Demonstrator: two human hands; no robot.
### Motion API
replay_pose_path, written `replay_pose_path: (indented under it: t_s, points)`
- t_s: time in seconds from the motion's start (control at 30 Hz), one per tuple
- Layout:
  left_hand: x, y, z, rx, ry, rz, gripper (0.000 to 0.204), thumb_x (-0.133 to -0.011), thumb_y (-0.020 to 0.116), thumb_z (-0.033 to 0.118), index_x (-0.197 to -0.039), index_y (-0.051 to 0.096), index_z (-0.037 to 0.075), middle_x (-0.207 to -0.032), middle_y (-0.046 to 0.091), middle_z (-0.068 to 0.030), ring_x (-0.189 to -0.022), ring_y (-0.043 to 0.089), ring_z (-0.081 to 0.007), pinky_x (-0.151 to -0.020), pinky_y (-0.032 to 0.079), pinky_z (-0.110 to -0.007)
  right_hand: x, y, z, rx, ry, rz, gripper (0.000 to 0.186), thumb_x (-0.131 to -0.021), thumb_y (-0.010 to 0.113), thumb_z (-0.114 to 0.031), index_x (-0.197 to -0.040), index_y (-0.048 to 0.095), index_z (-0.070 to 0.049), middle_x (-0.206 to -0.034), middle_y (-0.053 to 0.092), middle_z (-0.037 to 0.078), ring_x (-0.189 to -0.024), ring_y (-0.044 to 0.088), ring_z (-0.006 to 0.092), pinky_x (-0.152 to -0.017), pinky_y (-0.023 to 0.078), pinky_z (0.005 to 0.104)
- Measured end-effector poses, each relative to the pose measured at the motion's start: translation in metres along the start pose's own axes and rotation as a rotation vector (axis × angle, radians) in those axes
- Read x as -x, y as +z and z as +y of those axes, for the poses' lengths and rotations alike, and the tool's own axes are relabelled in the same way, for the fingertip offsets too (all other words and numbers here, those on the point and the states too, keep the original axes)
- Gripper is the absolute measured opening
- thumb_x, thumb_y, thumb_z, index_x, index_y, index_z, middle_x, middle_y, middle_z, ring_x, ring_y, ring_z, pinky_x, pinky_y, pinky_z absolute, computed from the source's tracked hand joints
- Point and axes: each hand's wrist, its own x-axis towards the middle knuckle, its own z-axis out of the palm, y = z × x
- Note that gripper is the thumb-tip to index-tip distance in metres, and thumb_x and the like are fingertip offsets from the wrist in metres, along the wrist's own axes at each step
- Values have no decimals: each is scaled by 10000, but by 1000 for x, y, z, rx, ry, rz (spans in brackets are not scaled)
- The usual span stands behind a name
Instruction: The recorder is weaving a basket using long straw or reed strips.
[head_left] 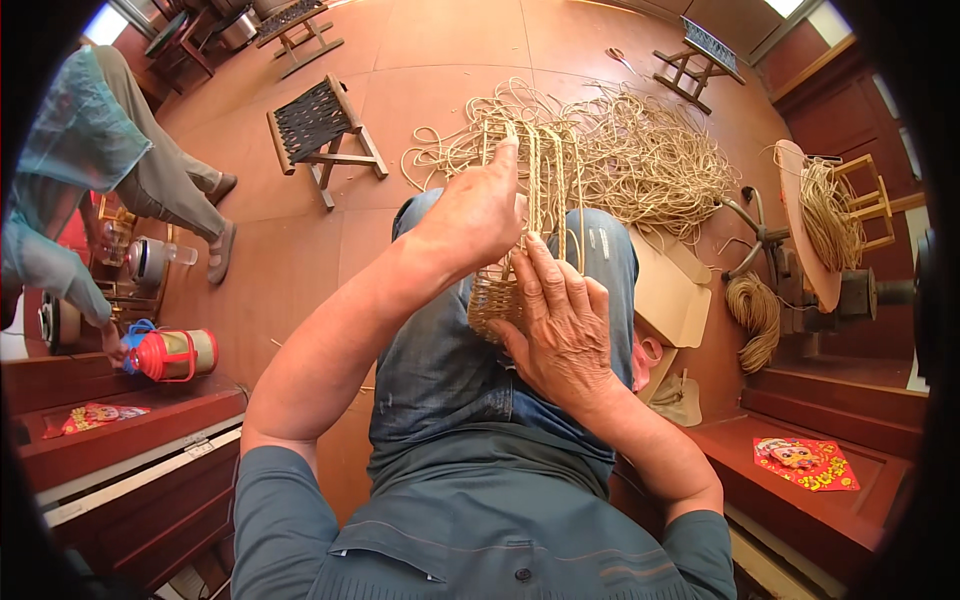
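Note:
A partly woven piece of tan cord (492, 302) rests across my lap, with long straight strands (535, 180) running away from me past my knees. My left hand (472, 222) is closed round the strands at the left side. One of its fingers points outward along them, and the others curl underneath, partly hidden. Flat over the right side of the weave lies my right hand (565, 320). Its fingers stretch forward together, while the thumb stands apart on the near edge of the weave.
Loose tan cord (650, 155) heaps on the floor ahead. A folding stool (318, 130) with a black woven seat stands front left. To the right are an open cardboard box (680, 290) and hanks of cord (752, 310). Scissors (620, 58) lie far ahead. Another person's hand (115, 345) is near a red-and-cream flask (175, 354).

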Motion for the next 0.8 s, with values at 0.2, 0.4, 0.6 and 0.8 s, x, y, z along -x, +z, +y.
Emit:
replay_pose_path:
  t_s: [0.2,0.4,0.6,0.8]
  points:
    - [7,-10,-2,65,-84,-96,686,-1000,710,149,-1568,411,-94,-968,738,-247,-931,756,-355,-831,571,-457,0,2,2,-28,6,28,871,-849,850,-360,-1590,508,-53,-1663,475,112,-1400,517,287,-1132,383,443]
    - [40,-15,0,952,-134,163,412,-1068,606,101,-1443,517,-45,-828,623,-38,-789,650,-149,-787,568,-328,-2,5,8,-165,23,123,706,-888,833,-289,-1510,575,-77,-1609,543,108,-1363,565,281,-1091,404,426]
    - [111,-29,26,1604,-181,297,238,-1099,534,100,-1309,611,19,-712,393,55,-624,371,-67,-672,454,-289,-3,12,15,-242,7,195,598,-878,856,-287,-1415,644,-132,-1526,621,61,-1305,599,268,-1064,410,415]
    - [158,2,56,1541,-271,209,187,-1123,501,110,-1231,632,32,-733,366,75,-621,305,-38,-612,337,-242,-1,16,17,-259,-13,231,552,-856,865,-248,-1357,665,-131,-1459,642,51,-1248,614,264,-1022,423,409]
